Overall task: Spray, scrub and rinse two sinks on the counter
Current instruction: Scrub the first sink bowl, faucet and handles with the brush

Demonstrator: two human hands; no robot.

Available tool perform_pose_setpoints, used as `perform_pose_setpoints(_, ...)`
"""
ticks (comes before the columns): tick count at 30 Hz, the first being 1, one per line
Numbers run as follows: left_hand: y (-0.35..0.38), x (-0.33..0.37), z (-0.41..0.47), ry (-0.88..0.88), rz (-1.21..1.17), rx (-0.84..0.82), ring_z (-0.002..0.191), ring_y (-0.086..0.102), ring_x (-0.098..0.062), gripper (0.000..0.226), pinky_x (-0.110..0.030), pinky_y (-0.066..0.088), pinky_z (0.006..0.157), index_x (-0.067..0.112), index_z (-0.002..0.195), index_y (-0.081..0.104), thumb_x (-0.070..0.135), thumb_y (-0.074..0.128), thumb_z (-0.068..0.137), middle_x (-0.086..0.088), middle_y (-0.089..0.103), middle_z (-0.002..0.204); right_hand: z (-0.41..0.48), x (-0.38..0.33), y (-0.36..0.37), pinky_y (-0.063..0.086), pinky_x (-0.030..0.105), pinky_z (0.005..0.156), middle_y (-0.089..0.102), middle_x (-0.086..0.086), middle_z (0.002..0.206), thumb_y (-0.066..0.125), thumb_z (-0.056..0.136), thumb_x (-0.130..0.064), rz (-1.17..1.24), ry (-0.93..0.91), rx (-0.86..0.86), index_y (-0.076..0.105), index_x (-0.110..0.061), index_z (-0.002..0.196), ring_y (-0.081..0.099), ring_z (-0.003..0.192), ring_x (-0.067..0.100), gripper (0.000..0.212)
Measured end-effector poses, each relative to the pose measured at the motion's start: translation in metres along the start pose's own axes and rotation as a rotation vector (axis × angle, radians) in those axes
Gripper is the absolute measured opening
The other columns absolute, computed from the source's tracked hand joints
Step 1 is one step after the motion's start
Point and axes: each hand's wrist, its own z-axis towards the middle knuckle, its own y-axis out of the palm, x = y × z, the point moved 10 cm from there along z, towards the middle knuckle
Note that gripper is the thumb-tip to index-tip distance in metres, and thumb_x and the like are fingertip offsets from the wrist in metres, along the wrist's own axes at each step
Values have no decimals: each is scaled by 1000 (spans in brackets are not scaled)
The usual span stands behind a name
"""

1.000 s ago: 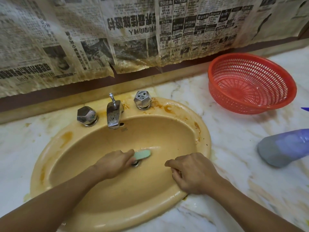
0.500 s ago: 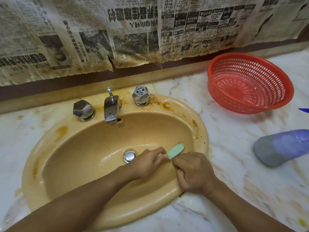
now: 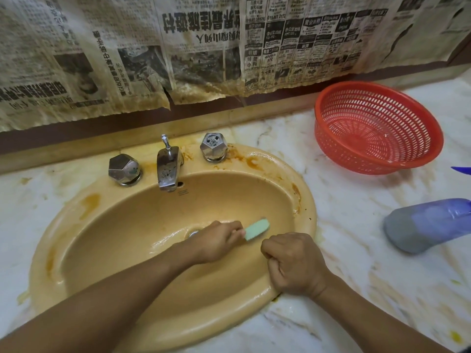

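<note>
A stained yellow oval sink is set in a marble counter, with a metal tap and two faceted knobs at its back rim. Inside the basin, my left hand grips a small green scrubber, pressed against the right inner wall just right of the drain. My right hand is a closed fist resting on the sink's front right rim, holding nothing visible. The basin surface looks wet. Only one sink is in view.
A red plastic colander basket stands on the counter at the back right. A blue spray bottle lies on its side at the right edge. Stained newspaper covers the wall behind the sink.
My left hand has carried the green scrubber from over the drain rightward across the basin to the right wall. My right fist has stayed on the front rim.
</note>
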Motion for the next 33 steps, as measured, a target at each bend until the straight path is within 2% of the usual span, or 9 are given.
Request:
perform_pose_setpoints(3, 4, -4, -10, 35, 111, -118, 77, 51, -10, 32, -29, 35, 65, 25, 111, 58, 46, 34, 110, 6, 53, 78, 0, 1, 0, 33, 28, 44, 40, -4, 54, 46, 63, -14, -4, 7, -4, 46, -14, 62, 34, 47, 18, 1)
perform_pose_setpoints(6, -8, -28, -5, -78, 33, -29, 82, 55, -20, 32, -35, 34, 65, 27, 112, 57, 48, 34, 109, 4, 55, 83, -1, 2, 1, 33, 29, 43, 38, -4, 53, 45, 64, -13, 1, 14, -2, 46, -14, 62, 33, 47, 18, 2)
perform_pose_setpoints(10, 13, 18, -17, 45, -25, -93, 67, 49, -3, 27, -18, 32, 60, 26, 115, 59, 44, 40, 109, 8, 50, 67, -2, 1, 0, 35, 29, 44, 43, -3, 55, 48, 66, -13, -2, -12, 26, 51, -16, 65, 38, 48, 19, 4)
perform_pose_setpoints(16, -23, 19, 9, 17, -154, 111, 63, 50, -14, 24, -36, 39, 62, 36, 106, 56, 52, 39, 107, 3, 56, 70, -3, 2, 0, 36, 31, 43, 40, -4, 55, 47, 65, -14, 10, 3, 35, 47, -15, 63, 35, 48, 18, 2)
perform_pose_setpoints(19, -8, 41, 4, 113, -159, 80, 57, 44, -8, 21, -34, 36, 60, 35, 103, 56, 49, 41, 107, 3, 50, 60, -4, 3, 3, 38, 32, 44, 45, -4, 56, 51, 67, -15, 25, -1, 13, 52, -15, 63, 37, 49, 17, 4)
perform_pose_setpoints(21, -1, 32, -2, 100, -75, 34, 67, 51, -6, 21, -33, 41, 64, 37, 105, 55, 51, 39, 107, 4, 52, 63, -5, 3, 7, 41, 32, 47, 49, -5, 59, 53, 68, -17, 29, -6, -46, 60, -16, 66, 42, 51, 17, 7)
perform_pose_setpoints(24, -3, 1, 0, -3, 15, 13, 83, 58, -21, 22, -42, 50, 77, 42, 107, 52, 56, 35, 106, 1, 56, 77, -8, 1, 11, 45, 31, 55, 52, -6, 66, 56, 76, -21, 35, -53, -174, 70, -18, 79, 46, 57, 16, 15)
perform_pose_setpoints(30, 0, 27, 0, 86, -12, 39, 76, 53, -13, 23, -34, 36, 62, 42, 111, 51, 58, 36, 105, 0, 53, 74, -13, 16, 4, 45, 29, 93, 64, -5, 96, 54, 99, -45, -36, -135, -324, 72, -20, 109, 58, 90, 14, 33)
perform_pose_setpoints(33, -11, 11, 4, 12, 43, 39, 78, 56, -18, 27, -40, 47, 70, 39, 115, 53, 56, 34, 106, 1, 56, 79, -16, 26, 1, 36, 37, 111, 65, -5, 100, 49, 103, -52, -97, -145, -359, 71, -21, 112, 58, 97, 15, 40)
